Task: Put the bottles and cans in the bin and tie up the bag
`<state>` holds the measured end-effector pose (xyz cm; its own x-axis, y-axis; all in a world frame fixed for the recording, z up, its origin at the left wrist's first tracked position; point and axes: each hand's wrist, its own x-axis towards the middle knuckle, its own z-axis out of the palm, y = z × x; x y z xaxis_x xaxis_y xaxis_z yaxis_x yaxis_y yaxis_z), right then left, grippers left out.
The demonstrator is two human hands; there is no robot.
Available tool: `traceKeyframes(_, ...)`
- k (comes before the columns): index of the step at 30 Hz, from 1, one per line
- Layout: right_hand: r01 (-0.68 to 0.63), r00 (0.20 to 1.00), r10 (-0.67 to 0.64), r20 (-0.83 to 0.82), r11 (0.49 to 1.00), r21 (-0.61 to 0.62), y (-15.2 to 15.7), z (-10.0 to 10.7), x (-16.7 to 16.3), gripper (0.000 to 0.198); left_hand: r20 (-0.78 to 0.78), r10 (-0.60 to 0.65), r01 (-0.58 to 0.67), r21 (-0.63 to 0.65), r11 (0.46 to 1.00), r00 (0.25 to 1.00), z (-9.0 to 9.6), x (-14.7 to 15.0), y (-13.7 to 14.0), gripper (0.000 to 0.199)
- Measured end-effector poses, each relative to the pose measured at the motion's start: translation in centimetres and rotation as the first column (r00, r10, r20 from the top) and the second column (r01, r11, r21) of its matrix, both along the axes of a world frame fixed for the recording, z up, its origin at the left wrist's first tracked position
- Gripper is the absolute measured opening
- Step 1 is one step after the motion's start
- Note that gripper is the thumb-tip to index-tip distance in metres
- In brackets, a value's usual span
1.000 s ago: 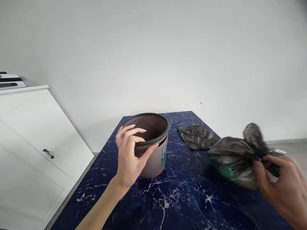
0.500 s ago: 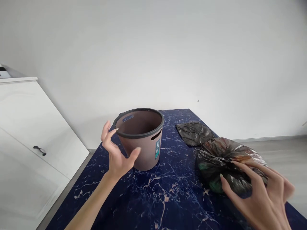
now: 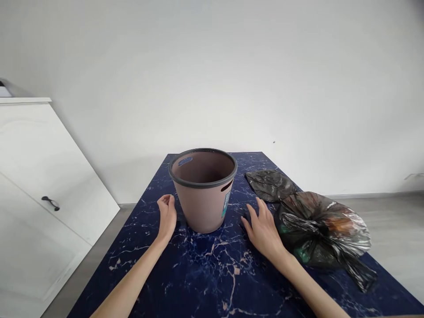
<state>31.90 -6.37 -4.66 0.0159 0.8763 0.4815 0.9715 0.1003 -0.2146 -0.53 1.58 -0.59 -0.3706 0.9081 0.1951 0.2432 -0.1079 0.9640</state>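
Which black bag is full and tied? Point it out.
The near bag, bulging beside the right hand, its neck knotted. The far bag lies flat and empty behind it.

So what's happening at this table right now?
A person sits or stands at a dark blue marbled table with both hands resting on it, holding nothing. The left hand lies just left of an empty brown bin with a grey rim. The right hand lies flat between the bin and a tied, filled black rubbish bag, close beside the bag. A second, flat black bag lies further back. A white cabinet stands to the left.
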Motion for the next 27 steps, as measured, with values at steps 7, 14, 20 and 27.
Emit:
traceKeyframes(7,0.208,0.976,-0.212,-0.052,0.975,-0.076,6.3,-1.9,0.2,0.063,-0.136,-0.045,0.048,0.018,0.999,0.990,-0.8,0.2,-0.2,0.037)
traceKeyframes(14,0.200,0.966,-0.209,-0.153,0.977,-0.074,6.3,-2.3,1.1,0.065,-0.185,-0.044,0.046,0.008,0.999,0.982,-0.3,0.6,-0.5,0.040)
traceKeyframes(20,0.073,0.955,-0.057,-0.291,0.996,0.043,5.3,-0.5,0.6,0.066,-0.179,-0.031,0.031,0.000,1.000,0.983,0.2,0.8,-0.9,0.034)
traceKeyframes(27,-0.057,0.903,0.114,-0.414,0.987,0.149,-1.7,2.7,-1.8,0.062,-0.060,0.027,-0.033,-0.101,0.994,0.998,0.5,0.9,-3.4,0.034)
